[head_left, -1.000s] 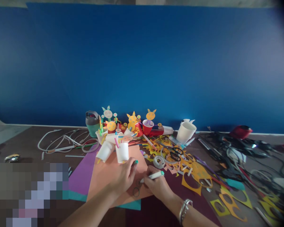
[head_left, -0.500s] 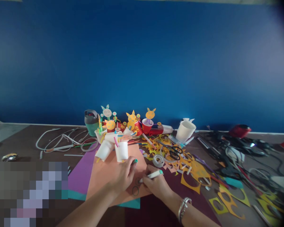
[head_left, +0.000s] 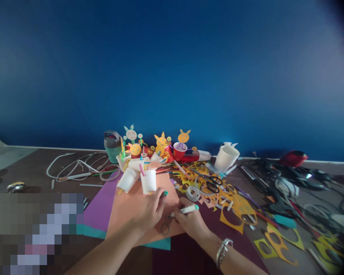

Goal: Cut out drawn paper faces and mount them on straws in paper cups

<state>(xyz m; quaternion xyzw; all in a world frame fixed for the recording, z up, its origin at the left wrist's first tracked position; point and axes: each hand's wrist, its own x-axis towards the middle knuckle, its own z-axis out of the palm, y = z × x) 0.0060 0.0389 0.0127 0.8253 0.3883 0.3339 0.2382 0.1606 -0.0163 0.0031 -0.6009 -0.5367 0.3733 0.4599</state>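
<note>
My right hand (head_left: 192,223) pinches marker (head_left: 189,209), likely light, stiff, best held near tip; left hand (head_left: 150,212) grasps green cap (head_left: 165,193); orange paper (head_left: 126,208) beneath both, probably creases easily.

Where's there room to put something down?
Bare tabletop shows between the shiny metal thing and white cables. The peach sheet is bare between the white cups and left hand. Yellow scraps and scissors crowd the right.

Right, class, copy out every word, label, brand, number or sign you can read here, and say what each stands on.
Nothing can be read with certainty.
Red paper cup: gold print, too small and blurred to read.
White marker in the right hand: no legible lettering.
</note>
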